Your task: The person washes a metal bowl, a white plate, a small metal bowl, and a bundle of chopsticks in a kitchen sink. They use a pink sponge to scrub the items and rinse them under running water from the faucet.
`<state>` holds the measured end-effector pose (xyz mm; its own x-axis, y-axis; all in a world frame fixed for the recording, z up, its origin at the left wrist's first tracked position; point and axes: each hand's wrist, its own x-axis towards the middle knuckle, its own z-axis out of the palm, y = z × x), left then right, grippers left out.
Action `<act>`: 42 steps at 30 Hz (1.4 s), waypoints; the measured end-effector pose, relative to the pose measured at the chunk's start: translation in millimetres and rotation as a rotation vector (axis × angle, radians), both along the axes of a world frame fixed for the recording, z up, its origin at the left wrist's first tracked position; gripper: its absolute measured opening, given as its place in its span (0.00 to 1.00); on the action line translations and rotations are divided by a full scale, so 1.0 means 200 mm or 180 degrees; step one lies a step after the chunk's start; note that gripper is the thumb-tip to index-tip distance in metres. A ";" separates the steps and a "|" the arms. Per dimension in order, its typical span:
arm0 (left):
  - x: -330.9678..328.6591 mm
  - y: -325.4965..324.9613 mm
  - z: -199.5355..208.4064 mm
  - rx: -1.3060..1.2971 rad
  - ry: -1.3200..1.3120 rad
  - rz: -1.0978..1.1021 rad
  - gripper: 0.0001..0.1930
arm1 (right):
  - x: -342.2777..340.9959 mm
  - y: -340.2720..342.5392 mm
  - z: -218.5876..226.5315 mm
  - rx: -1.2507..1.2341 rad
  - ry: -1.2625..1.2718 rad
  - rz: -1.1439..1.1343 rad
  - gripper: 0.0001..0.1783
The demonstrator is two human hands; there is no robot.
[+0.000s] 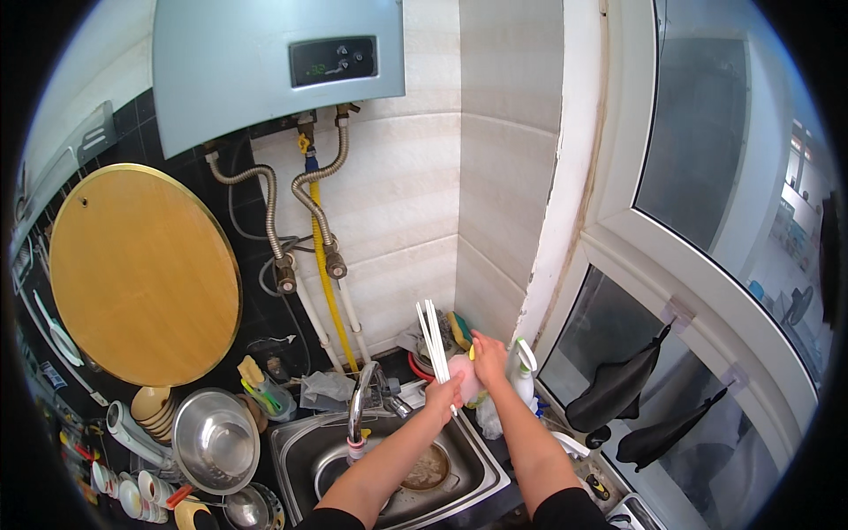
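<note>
Several long white chopsticks (433, 340) stand up in a bundle above the sink's far right corner, with my left hand (444, 395) closed round their lower part. Close beside it, my right hand (488, 360) is closed on a soft-looking pink pad (464, 374), which lies between the two hands. A small yellow bit shows at the pad's upper edge; the exact kind of pad cannot be made out. Below my forearms is the steel sink (477, 495), and in it a round pan (428, 468) with cloudy liquid, partly covered by my left arm.
A curved chrome faucet (357, 406) rises at the sink's back edge. Right of my hands stands a white spray bottle (522, 382); behind them is a yellow-green sponge (459, 329). A metal basin (215, 440) and stacked bowls (152, 411) crowd the left counter. Black cloths (618, 389) hang at the window.
</note>
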<state>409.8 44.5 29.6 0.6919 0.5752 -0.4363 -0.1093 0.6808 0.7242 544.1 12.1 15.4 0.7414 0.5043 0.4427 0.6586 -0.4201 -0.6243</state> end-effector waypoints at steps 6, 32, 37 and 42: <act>-0.24 -0.04 0.03 0.0022 -0.0111 -0.0233 0.14 | -0.31 -0.15 0.06 0.1322 0.0417 -0.0218 0.22; -2.10 -0.33 -0.43 -0.0649 0.0914 -0.0448 0.11 | -1.36 0.03 -0.71 0.1654 0.5577 0.1046 0.15; -2.16 -0.32 -0.38 -0.0718 0.0495 -0.0165 0.08 | -1.44 0.08 -0.67 0.1315 0.5428 0.1375 0.15; -2.15 -0.32 -0.37 -0.0628 0.0469 -0.0105 0.08 | -1.68 -0.07 -0.60 0.0046 0.3161 0.2312 0.15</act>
